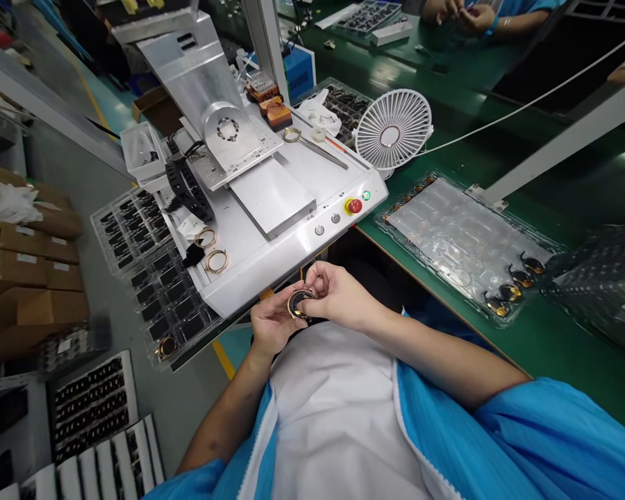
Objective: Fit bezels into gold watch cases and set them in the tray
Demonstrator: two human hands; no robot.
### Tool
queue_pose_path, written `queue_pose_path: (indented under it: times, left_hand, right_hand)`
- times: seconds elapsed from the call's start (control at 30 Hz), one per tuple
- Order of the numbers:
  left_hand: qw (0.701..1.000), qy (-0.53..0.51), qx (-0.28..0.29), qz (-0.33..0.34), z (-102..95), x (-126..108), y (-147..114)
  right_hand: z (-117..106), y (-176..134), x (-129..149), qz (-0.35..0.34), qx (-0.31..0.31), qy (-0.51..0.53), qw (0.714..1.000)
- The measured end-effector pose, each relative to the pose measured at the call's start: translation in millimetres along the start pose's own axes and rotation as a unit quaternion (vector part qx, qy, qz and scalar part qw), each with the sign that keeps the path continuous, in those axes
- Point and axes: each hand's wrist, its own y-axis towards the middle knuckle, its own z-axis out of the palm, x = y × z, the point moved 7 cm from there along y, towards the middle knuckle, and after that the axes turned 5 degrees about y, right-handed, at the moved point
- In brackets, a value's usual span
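Both my hands meet in front of my chest, around a round watch case [298, 303] with a gold rim and a dark inside. My left hand [273, 321] grips the case from its left side. From the right, my right hand [336, 295] has its thumb pressed onto the face and its fingers curled at the upper edge. Just beyond my hands is the front of a white machine [260, 271]. Two gold rings, an upper ring [205, 238] and a lower ring [217, 261], lie on its left front corner.
A metal press fixture [234, 139] stands on the machine, with a red stop button [355, 205] at the front. Left is a parts tray [174, 295]; right are a fan [393, 128] and a covered tray [458, 236]. Another person's hands [469, 17] work across the bench.
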Motion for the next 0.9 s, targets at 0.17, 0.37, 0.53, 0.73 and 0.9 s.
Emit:
queue_pose_path:
  times: [0.17, 0.37, 0.53, 0.73, 0.9]
  left_hand:
    - [1.0, 0.009, -0.003, 0.022, 0.3, -3.6, 0.9]
    - [1.0, 0.019, -0.013, -0.006, -6.3, 6.3, -1.2]
    - [1.0, 0.025, -0.009, 0.006, -6.2, 7.1, -1.3]
    - [0.999, 0.023, -0.031, 0.036, -5.7, 5.6, 1.0]
    - [0.998, 0.035, -0.054, 0.026, -6.8, 6.4, -1.1]
  right_hand:
    - [-2.4, 1.5, -3.4, -0.013, -0.013, -0.054, 0.998]
    - [-3.4, 3.4, -4.9, -0.01, -0.01, -0.058, 0.998]
    - [-3.5, 2.6, -4.0, 0.0, -0.008, -0.046, 0.999]
    - [-4.7, 6.1, -5.9, 0.006, -0.015, 0.006, 1.0]
    - [-9.5, 5.7, -13.9, 0.081, -0.013, 0.0, 0.997]
